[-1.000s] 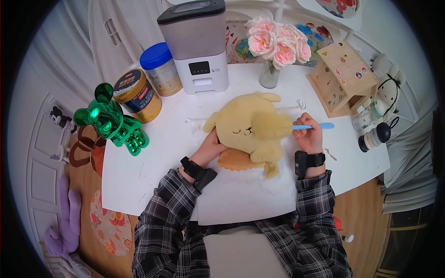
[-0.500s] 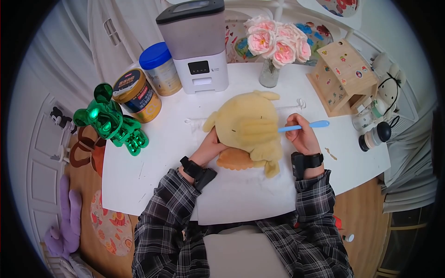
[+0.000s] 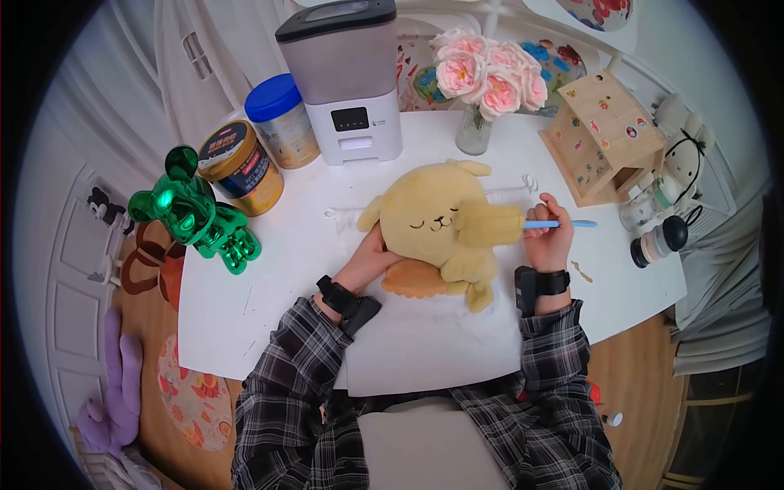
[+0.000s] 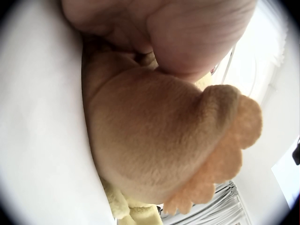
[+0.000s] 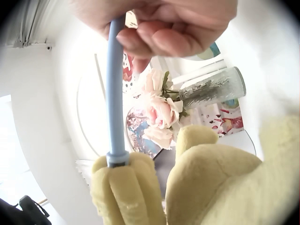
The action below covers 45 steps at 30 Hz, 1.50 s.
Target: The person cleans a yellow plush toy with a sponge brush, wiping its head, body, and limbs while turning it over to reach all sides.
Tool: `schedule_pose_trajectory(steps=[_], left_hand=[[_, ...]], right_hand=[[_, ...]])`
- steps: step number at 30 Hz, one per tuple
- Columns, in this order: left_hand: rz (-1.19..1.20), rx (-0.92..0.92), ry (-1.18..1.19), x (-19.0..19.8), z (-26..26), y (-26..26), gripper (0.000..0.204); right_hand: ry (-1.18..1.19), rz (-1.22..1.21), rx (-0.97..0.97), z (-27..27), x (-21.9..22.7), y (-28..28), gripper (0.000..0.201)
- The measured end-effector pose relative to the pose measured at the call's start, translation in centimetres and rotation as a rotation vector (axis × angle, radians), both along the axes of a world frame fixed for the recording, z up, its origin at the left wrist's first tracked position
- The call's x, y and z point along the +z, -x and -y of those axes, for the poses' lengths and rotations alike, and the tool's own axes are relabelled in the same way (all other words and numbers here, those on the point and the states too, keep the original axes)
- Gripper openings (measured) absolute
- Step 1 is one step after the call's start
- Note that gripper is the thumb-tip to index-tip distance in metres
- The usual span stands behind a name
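Note:
A pale yellow plush toy (image 3: 416,208) with a stitched face lies on a white cloth (image 3: 433,351). Its orange-brown part with a scalloped edge (image 3: 412,280) shows below the head and fills much of the left wrist view (image 4: 150,131). My left hand (image 3: 367,263) holds the toy by the lower left of its head, some fingers hidden behind it. In my right hand (image 3: 549,237) I pinch the blue handle of a duster (image 5: 116,93). The duster's soft yellow lobed head (image 5: 124,190) overlaps the right cheek of the toy in the head view.
Behind the toy stand a pet feeder (image 3: 359,126), two tubs (image 3: 245,175) and a glass vase of pink roses (image 3: 490,77). A shiny green bear figure (image 3: 196,212) is at the left. On the right are a wooden house (image 3: 608,131) and a black-capped bottle (image 3: 661,242).
The duster head swept left across the toy's face, then came back right, uncovering the mouth. My right hand moved with it. The left hand and the toy stayed in place.

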<state>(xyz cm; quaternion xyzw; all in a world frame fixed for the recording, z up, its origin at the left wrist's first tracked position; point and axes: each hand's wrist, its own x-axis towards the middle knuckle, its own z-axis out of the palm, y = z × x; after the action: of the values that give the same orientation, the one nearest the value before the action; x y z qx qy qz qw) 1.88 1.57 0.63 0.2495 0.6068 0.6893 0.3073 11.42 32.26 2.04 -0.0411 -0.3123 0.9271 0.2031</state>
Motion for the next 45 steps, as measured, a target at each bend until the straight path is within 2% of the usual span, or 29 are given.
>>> schedule_pose_trajectory(steps=[4, 5, 9, 13, 16, 19, 22, 23, 25, 28, 33, 36, 39, 42, 45], left_hand=[[-0.020, 0.007, 0.002, -0.1, 0.0, 0.0, 0.063], [-0.012, 0.012, -0.004, 0.0, 0.1, 0.0, 0.063], [0.005, 0.010, 0.007, 0.3, -0.1, -0.2, 0.063], [0.008, 0.013, 0.005, 0.5, 0.0, -0.3, 0.063], [-0.026, 0.018, 0.016, 0.4, 0.0, -0.2, 0.063], [0.021, 0.003, 0.001, 0.2, 0.1, -0.1, 0.064], [-0.047, 0.014, -0.010, 0.1, 0.0, -0.1, 0.064], [-0.039, 0.016, -0.008, 0.2, 0.1, -0.1, 0.064], [-0.019, 0.009, -0.003, 0.4, 0.0, -0.2, 0.064], [-0.016, 0.003, 0.006, 0.3, -0.1, -0.1, 0.064], [-0.015, 0.010, 0.012, 0.5, 0.0, -0.2, 0.065], [0.006, 0.014, 0.008, 0.7, -0.1, -0.2, 0.067], [0.030, 0.006, -0.002, 0.7, -0.1, -0.2, 0.068], [0.009, 0.009, -0.011, 0.2, 0.0, 0.0, 0.068], [0.022, 0.014, -0.003, 0.2, 0.1, -0.1, 0.068]], right_hand=[[-0.046, -0.034, 0.198, 2.4, 0.3, 0.3, 0.025], [-0.188, 0.014, 0.229, 2.7, 0.6, 0.2, 0.028], [-0.412, 0.161, 0.097, 2.1, 0.5, 0.7, 0.025], [-0.261, 0.158, -0.084, 0.2, -0.5, 0.7, 0.017], [-0.136, 0.205, -0.187, -0.4, -0.8, 0.8, 0.020], [-0.058, 0.002, 0.011, -0.1, -0.2, 0.2, 0.024], [-0.109, -0.152, 0.259, 1.3, 0.8, -0.3, 0.028], [-0.131, -0.135, 0.277, 1.8, 1.0, -0.2, 0.029], [-0.174, -0.097, 0.301, 2.3, 1.0, -0.3, 0.032], [-0.235, 0.055, 0.195, 1.8, 0.6, 0.4, 0.034], [-0.132, 0.154, -0.029, -0.4, -0.5, 0.7, 0.019], [-0.007, 0.110, -0.078, -1.0, -0.8, 0.4, 0.021], [0.021, -0.015, -0.021, 0.4, 0.6, 0.2, 0.025], [0.024, -0.172, 0.248, 1.4, 0.5, 0.1, 0.032], [-0.108, -0.102, 0.240, 2.7, 0.7, 0.3, 0.033]])
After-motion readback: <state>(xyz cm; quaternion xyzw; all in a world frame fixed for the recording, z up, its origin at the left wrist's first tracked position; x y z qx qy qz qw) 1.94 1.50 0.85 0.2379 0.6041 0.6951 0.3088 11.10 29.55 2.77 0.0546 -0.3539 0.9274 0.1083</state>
